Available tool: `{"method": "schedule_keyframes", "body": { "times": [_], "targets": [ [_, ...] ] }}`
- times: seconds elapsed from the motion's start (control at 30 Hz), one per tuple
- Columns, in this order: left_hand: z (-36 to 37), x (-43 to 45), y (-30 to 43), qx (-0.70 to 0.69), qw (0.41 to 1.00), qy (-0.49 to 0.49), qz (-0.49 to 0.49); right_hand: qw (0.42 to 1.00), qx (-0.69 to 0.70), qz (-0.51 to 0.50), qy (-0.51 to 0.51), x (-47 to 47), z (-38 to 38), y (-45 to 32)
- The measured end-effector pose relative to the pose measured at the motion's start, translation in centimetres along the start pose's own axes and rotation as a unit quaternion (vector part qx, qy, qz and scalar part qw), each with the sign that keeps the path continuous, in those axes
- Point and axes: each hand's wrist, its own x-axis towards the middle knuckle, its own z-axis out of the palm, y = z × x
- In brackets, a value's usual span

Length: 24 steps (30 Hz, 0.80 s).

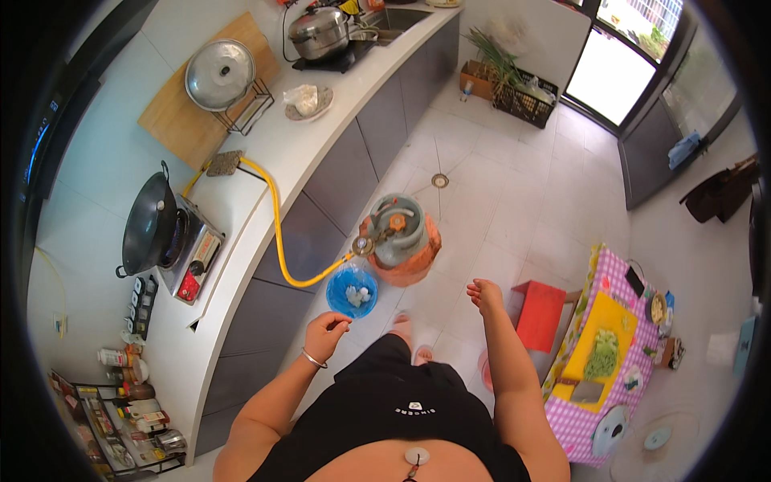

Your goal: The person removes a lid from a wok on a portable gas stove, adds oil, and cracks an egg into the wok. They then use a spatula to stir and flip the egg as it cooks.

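Observation:
My left hand [328,335] hangs with loosely curled fingers and nothing visible in it; a bangle rings the wrist. Just beyond it stands a bin [336,289] with a blue plastic liner and pale rubbish inside. My right hand [486,295] is out over the tiled floor, half curled, holding nothing that I can see. A red stool [539,316] is the nearest thing to its right. Between and beyond both hands stands a gas cylinder [400,253] with an orange valve knob. A yellow hose [278,241] runs from its regulator [363,246] up to the counter.
On the left counter [241,241], a wok [147,229] sits on a gas stove [196,253]. Farther along are a plate [322,105] and a steel pot [319,33]. At right, a checked-cloth table [566,431] bears a yellow cutting board [581,355], chopped greens [602,355] and a cleaver [587,391].

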Motion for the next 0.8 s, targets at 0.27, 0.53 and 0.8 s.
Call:
{"method": "schedule_keyframes", "body": {
  "times": [0.27, 0.53, 0.8],
  "targets": [
    [7.2, 17.1, 0.6, -0.051, 0.997, 0.055, -0.003, 0.984, -0.026, -0.025, -0.173, 8.4, 6.8, -19.7],
    [15.2, 32.6, 2.9, -0.158, 0.983, 0.094, -0.014, 0.967, -0.082, 0.055, -0.234, 21.7, 14.8, -35.9],
    [14.6, 33.7, 5.5, -0.139, 0.938, 0.292, -0.122, 0.917, -0.052, 0.139, -0.371, 33.8, 35.2, -41.6]
  ]
}}
